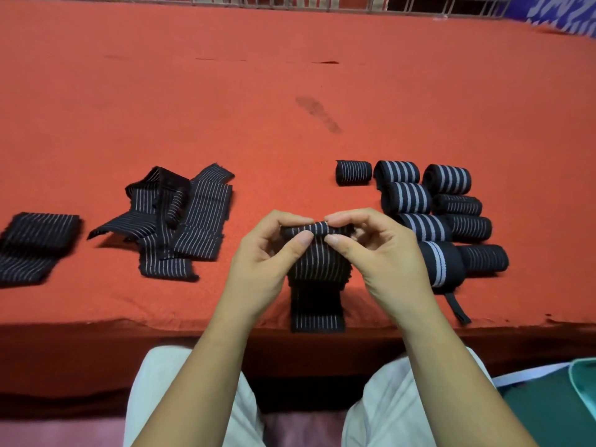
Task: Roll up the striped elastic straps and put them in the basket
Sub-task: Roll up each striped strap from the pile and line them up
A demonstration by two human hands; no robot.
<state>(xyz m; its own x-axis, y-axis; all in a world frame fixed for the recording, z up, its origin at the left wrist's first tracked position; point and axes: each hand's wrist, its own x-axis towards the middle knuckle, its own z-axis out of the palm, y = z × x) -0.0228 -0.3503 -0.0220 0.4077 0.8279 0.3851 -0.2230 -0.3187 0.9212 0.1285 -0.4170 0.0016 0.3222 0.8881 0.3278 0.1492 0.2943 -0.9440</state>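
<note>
A black strap with thin white stripes [317, 269] hangs from my two hands over the front edge of the red table. My left hand [271, 262] pinches its top end from the left. My right hand [377, 253] pinches the same end from the right, where a small roll has formed. Several rolled straps [429, 204] lie in a cluster to the right of my hands. A pile of loose unrolled straps [180, 221] lies to the left, and one folded strap [32, 246] rests at the far left. No basket is in view.
The red cloth-covered table [290, 108] stretches far back to a metal rail [322, 1]. A teal object [567, 404] sits at the bottom right beside my knee. A thin black tail [456, 306] trails from the nearest roll.
</note>
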